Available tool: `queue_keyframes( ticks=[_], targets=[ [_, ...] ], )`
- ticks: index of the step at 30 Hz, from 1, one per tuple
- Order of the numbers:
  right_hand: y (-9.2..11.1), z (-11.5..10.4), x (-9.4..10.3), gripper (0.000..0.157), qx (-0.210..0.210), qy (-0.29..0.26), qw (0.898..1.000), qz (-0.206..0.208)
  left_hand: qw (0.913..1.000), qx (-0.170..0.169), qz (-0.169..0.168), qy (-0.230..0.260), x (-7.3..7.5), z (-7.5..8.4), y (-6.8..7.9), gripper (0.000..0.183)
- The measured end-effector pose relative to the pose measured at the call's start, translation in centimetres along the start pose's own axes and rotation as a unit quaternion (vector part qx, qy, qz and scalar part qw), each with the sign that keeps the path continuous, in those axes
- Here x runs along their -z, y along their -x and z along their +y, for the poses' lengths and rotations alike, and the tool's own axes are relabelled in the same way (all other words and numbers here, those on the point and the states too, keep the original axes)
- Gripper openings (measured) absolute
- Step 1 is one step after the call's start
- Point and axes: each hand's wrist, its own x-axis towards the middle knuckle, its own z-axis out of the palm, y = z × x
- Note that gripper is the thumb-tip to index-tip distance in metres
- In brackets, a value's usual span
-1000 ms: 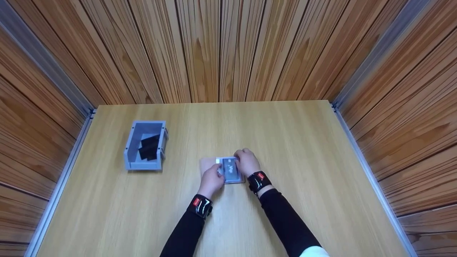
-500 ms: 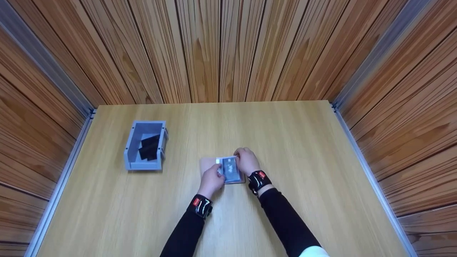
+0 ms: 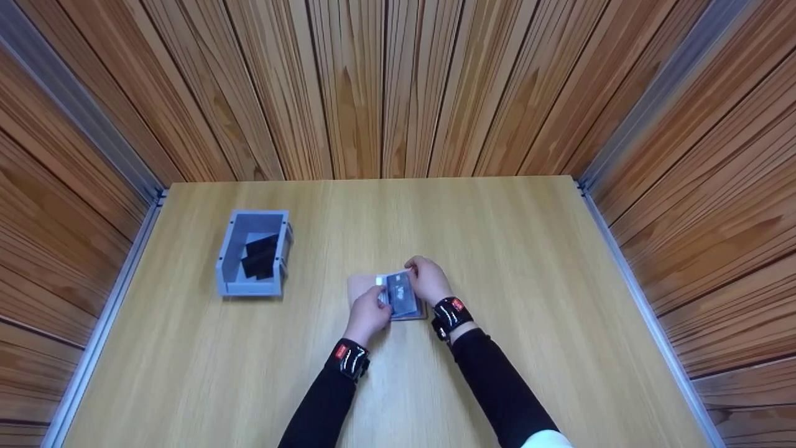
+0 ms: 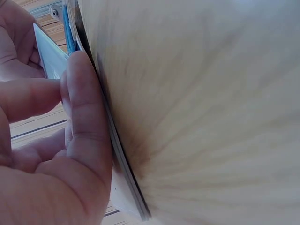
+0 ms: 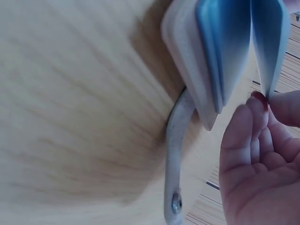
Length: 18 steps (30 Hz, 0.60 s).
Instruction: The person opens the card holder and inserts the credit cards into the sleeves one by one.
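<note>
A pink card holder (image 3: 359, 287) with clear bluish sleeve pages lies open on the wooden table. My left hand (image 3: 369, 315) is over its middle, thumb and fingers pinching the inner pages. One sleeve page (image 3: 402, 294) with a grey card-like face is lifted at its right side. The thumb and forefinger of my right hand (image 3: 430, 281) pinch that page's edge, as the right wrist view shows at the page (image 5: 273, 47). A strap with a metal snap (image 5: 176, 203) sticks out from the cover. The left hand partly hides the left pages.
To the left on the table stands a grey-blue open bin (image 3: 249, 289) with several flat black pieces (image 3: 260, 256) inside. Wood-panelled walls (image 3: 357, 93) and metal rails (image 3: 647, 311) enclose the table (image 3: 497, 236).
My right hand has shifted slightly up and left, raising the right edge of the sleeve page, which now tilts. The left hand has stayed in place.
</note>
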Motion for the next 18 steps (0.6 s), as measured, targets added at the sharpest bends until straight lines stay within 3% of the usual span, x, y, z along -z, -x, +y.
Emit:
queue_keyframes(
  ticks=[4,11,18],
  targets=[
    [0.0,-0.3,0.0,0.014,0.011,-0.023,1.000,-0.002,0.9999,0.004,-0.002,0.012,0.1,-0.1,-0.1,0.050],
    [0.0,-1.4,0.3,0.018,-0.009,-0.063,0.998,-0.018,0.9951,0.037,-0.013,0.091,0.3,-0.2,-0.1,0.046],
    [0.0,-1.8,0.2,0.019,-0.011,-0.083,0.996,-0.021,0.9890,0.053,-0.019,0.137,0.4,-0.2,-0.1,0.045]
  ],
)
